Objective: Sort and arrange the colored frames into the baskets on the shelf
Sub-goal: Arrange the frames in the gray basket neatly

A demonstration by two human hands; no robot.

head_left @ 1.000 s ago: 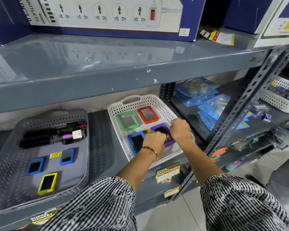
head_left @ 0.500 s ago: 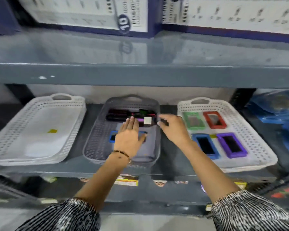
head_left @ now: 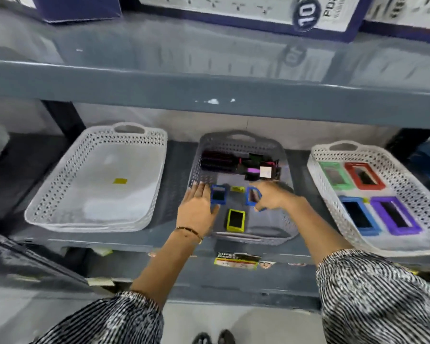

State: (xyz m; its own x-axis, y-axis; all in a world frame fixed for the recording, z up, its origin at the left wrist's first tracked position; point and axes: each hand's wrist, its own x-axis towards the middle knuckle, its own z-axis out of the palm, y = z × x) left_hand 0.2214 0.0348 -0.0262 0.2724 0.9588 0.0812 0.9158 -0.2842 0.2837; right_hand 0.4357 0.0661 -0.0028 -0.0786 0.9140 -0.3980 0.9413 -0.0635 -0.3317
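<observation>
The grey basket (head_left: 258, 240) stands in the middle of the shelf. In it lie a yellow frame (head_left: 235, 220) and a small blue frame (head_left: 218, 197). My left hand (head_left: 196, 211) lies flat with fingers spread, its thumb and forefinger against that blue frame's left edge. My right hand (head_left: 274, 197) pinches a second blue frame (head_left: 253, 196), tilted up off the basket floor. The right white basket (head_left: 313, 166) holds a green frame (head_left: 335, 176), a red frame (head_left: 364, 176), a blue frame (head_left: 358, 214) and a purple frame (head_left: 395, 216).
The left white basket (head_left: 85, 225) holds only a yellow sticker (head_left: 120, 181). Dark hairbrushes (head_left: 219, 161) and a white tag (head_left: 266, 172) fill the back of the grey basket. The upper shelf's edge (head_left: 209, 95) overhangs the baskets, with boxed power strips (head_left: 308, 13) on top.
Both hands left the purple frame in the right white basket and came to the grey basket. They then dropped from the brushes to the blue frames, and the right hand tilted one up.
</observation>
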